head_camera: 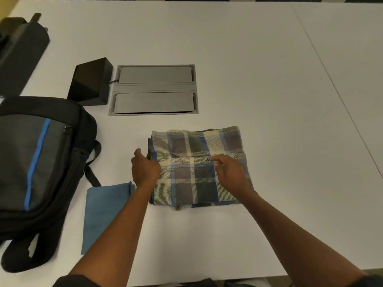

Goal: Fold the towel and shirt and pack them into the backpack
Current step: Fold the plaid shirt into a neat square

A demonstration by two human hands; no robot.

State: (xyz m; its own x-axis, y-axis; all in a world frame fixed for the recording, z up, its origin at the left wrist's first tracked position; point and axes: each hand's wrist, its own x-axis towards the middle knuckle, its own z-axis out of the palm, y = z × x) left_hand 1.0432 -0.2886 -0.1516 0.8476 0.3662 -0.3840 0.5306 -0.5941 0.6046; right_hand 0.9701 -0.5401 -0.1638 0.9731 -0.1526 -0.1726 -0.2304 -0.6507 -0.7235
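A plaid shirt in blue, grey and cream lies folded into a compact rectangle at the table's middle. My left hand grips the shirt's left edge at the button placket. My right hand pinches the placket near a button on the right side. A blue towel lies folded flat just left of the shirt, partly under my left forearm. A black and grey backpack with a blue stripe lies at the table's left, its straps trailing toward the towel.
A grey cable hatch with two lids is set into the white table behind the shirt. A black box stands beside it on the left. Another dark object sits at the far left corner.
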